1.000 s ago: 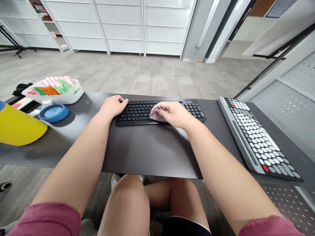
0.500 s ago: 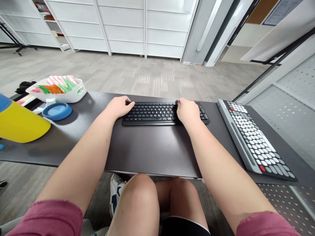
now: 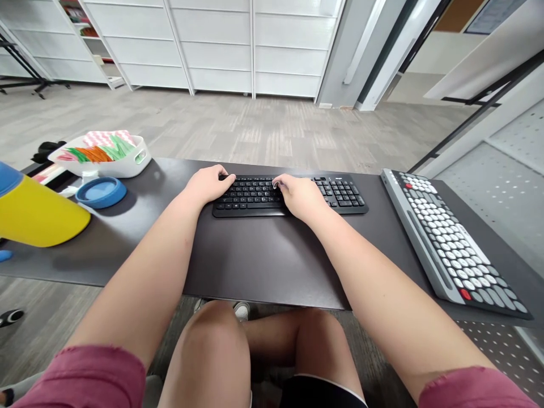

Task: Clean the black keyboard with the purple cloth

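A black keyboard (image 3: 346,195) lies flat on the dark table, its long side facing me. My left hand (image 3: 208,184) is closed on its left end, thumb on the top near the keys and the other fingers curled at the far edge. Over the middle keys is my right hand (image 3: 301,195), its fingers curled together. A small pale bit shows at those fingertips, too small to name. The number keys at the right end are uncovered.
A larger grey keyboard with round white keys (image 3: 450,241) lies at the right. To the left are a blue round lid (image 3: 102,192), a yellow and blue container (image 3: 46,212) on its side and a white basket (image 3: 131,164) of colourful cloths. The table's near edge (image 3: 263,303) is above my knees.
My right hand has moved left along the black keyboard, from near the number keys to the middle keys. The left hand stays at the left end. My legs have shifted slightly.
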Tool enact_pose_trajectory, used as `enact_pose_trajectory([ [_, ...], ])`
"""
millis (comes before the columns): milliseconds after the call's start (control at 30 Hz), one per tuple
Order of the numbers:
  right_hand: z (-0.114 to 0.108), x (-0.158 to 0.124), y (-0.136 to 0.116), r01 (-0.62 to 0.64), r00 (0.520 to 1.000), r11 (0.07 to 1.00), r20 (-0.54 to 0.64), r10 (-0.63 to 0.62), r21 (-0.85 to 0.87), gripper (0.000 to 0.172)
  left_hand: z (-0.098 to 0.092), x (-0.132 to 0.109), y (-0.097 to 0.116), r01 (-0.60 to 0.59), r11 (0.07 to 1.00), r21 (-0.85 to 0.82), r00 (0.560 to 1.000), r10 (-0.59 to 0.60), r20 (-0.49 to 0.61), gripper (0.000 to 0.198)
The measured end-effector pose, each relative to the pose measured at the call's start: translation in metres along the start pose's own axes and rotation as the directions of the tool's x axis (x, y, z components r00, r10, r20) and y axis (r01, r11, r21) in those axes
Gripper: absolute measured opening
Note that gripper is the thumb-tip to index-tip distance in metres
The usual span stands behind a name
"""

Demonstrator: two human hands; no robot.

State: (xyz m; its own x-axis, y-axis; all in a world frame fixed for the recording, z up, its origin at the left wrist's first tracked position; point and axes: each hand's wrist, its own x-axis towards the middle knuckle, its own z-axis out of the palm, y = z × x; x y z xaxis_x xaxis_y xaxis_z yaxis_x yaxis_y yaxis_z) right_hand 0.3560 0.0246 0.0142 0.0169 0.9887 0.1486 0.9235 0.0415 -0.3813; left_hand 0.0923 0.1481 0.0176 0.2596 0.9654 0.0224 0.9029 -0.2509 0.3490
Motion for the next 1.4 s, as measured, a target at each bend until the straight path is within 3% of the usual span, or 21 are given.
enact_pose_trajectory([
  [200,0.0,-0.009,-0.01,0.208,0.975,0.971,0.058,-0.216,0.113,0.038,0.001,0.002,-0.002,0.0,1.0,-0.005,1.0,0.0,0.009,0.041],
  [467,-0.008,-0.016,-0.016,0.303,0.939,0.921,0.087,-0.333,0.246,0.034,0.006,0.008,-0.008,-0.007,1.0,-0.015,1.0,0.007,-0.008,0.041],
  [667,-0.011,-0.018,-0.016,0.294,0.925,0.854,0.097,-0.367,0.429,0.03,0.004,0.008,-0.008,0.004,1.0,-0.005,1.0,-0.004,0.002,0.044],
  [933,-0.013,-0.018,-0.013,0.216,0.898,0.677,0.129,-0.421,0.703,0.022,0.003,0.007,-0.006,0.007,1.0,0.0,1.0,-0.007,0.004,0.044],
  [1033,-0.011,-0.015,-0.008,0.224,0.947,0.665,0.002,-0.32,0.713,0.024,0.003,0.008,-0.007,0.0,1.0,0.001,1.0,0.0,0.003,0.044],
  [1133,-0.012,-0.009,0.003,0.199,0.976,0.781,-0.194,-0.102,0.592,0.032,0.002,0.005,-0.005,0.007,1.0,-0.008,1.0,-0.007,0.016,0.044],
  [1267,-0.017,-0.001,0.028,-0.031,0.902,0.956,-0.404,0.152,0.29,0.043,0.0,0.002,-0.002,0.013,1.0,-0.013,1.0,-0.013,0.025,0.044],
  [1333,-0.018,0.002,0.036,-0.174,0.876,0.968,-0.422,0.235,0.179,0.045,0.001,0.003,-0.003,0.014,1.0,-0.016,1.0,-0.013,0.022,0.044],
  [1400,-0.014,0.004,0.039,-0.263,0.892,0.962,-0.36,0.273,0.078,0.043,0.002,0.004,-0.004,0.009,1.0,-0.019,1.0,-0.009,0.018,0.044],
])
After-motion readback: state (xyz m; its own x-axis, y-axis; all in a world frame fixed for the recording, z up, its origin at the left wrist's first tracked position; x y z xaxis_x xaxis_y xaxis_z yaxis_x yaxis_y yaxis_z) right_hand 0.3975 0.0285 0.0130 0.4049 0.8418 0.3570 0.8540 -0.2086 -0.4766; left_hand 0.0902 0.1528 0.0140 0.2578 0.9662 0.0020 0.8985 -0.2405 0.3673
